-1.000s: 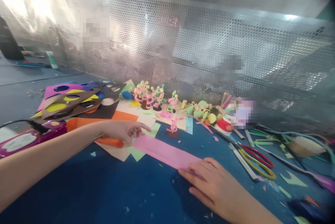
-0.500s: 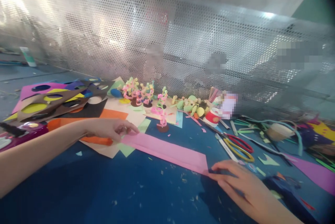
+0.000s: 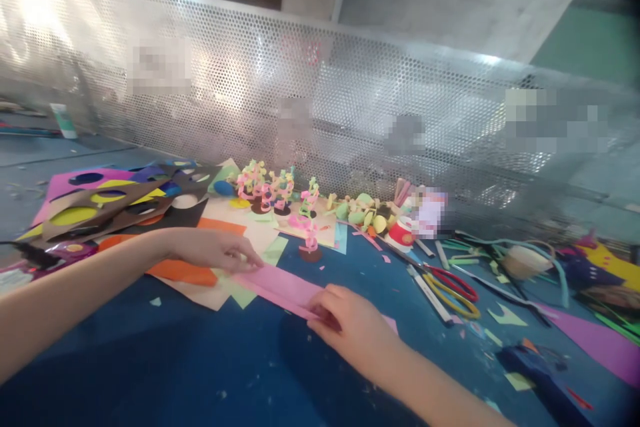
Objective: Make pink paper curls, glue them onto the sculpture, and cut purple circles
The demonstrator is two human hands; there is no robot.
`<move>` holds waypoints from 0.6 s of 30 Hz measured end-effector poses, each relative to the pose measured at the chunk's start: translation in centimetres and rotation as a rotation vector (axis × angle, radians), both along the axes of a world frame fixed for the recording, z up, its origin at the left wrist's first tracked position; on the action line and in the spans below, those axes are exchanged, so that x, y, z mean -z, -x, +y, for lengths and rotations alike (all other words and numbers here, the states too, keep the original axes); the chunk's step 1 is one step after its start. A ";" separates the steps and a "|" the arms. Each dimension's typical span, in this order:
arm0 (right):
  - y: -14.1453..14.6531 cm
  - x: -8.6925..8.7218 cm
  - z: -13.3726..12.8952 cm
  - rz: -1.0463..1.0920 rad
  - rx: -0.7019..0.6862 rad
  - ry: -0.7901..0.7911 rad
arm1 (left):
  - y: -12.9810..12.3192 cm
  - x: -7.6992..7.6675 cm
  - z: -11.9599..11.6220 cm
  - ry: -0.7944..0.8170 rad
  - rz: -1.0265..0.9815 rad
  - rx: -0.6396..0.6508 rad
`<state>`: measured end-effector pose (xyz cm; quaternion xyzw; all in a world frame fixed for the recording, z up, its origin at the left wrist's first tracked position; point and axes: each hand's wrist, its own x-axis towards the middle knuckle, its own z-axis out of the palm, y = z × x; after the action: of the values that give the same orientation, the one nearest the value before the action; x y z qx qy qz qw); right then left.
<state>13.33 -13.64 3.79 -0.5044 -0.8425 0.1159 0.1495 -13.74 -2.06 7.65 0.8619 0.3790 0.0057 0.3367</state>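
Observation:
A folded strip of pink paper [image 3: 283, 285] lies slantwise on the blue table, a fold running along its near edge. At its left end, my left hand [image 3: 220, 252] bears on the paper with bent fingers, the index finger reaching furthest. My right hand [image 3: 357, 320] is closed over the near edge around the middle of the strip, thumb below and fingers bent on top. It covers part of the strip, whose right tip shows beyond the hand. Just behind the strip stands a small pink curled-paper figure [image 3: 311, 240] on a brown round base.
Scissors [image 3: 453, 290] with red and yellow handles lie right of the strip, beside a white cutter-like stick [image 3: 430, 294]. Cut sheets [image 3: 75, 214] and a purple glue gun [image 3: 70, 250] are at left. A red-and-white cup [image 3: 401, 234] stands before a perforated metal screen [image 3: 345, 107].
My right hand has moved left from the strip's right corner to its middle, closing over the near edge. The left hand stays on the left end. The view has tilted up slightly.

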 end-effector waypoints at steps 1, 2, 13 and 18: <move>0.1 -0.5 -0.1 0.037 0.005 0.006 | 0.1 -0.1 0.3 0.081 -0.023 0.008; 0.0 -1.2 -0.3 0.090 0.009 0.010 | 0.2 -0.1 0.8 0.146 -0.065 -0.008; -2.1 -4.3 -0.3 1.332 0.154 0.476 | -7.7 0.1 -2.2 0.885 -0.966 -0.120; -1.5 -1.8 0.9 1.279 0.247 0.550 | -10.9 2.4 -4.2 0.779 -1.033 -0.232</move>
<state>14.82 -12.75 5.55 -0.4489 -0.4662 0.5804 0.4943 -2.89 -6.25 5.29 0.5169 0.2336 0.3173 0.7600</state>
